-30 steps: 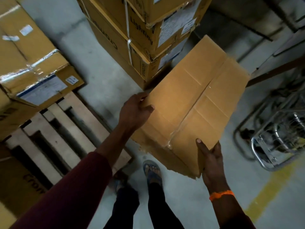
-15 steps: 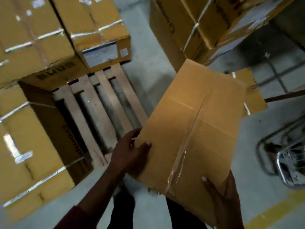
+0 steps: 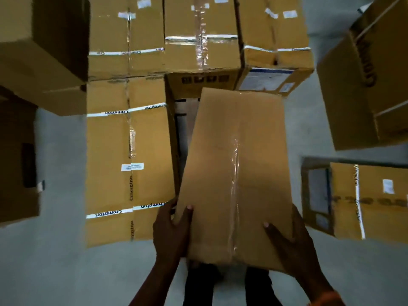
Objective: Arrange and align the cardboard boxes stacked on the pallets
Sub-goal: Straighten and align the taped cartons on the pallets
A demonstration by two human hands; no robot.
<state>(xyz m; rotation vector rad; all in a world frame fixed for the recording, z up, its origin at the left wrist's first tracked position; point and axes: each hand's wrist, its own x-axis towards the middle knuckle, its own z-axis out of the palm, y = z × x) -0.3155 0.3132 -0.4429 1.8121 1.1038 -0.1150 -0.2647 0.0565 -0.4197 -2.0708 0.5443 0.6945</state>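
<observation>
mid-placement: your left hand [image 3: 171, 233] and right hand [image 3: 294, 246] have fingers [image 3: 187, 215] clamped on the taped box [image 3: 234, 168] at frame centre, over the gap [image 3: 182, 133] beside the stacked boxes [image 3: 128, 155]; next, i'd lower it in square.

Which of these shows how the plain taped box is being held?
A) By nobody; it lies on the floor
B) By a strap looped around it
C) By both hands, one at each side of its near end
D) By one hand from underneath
C: the left hand grips the near left edge of the plain box and the right hand grips its near right corner.
</observation>
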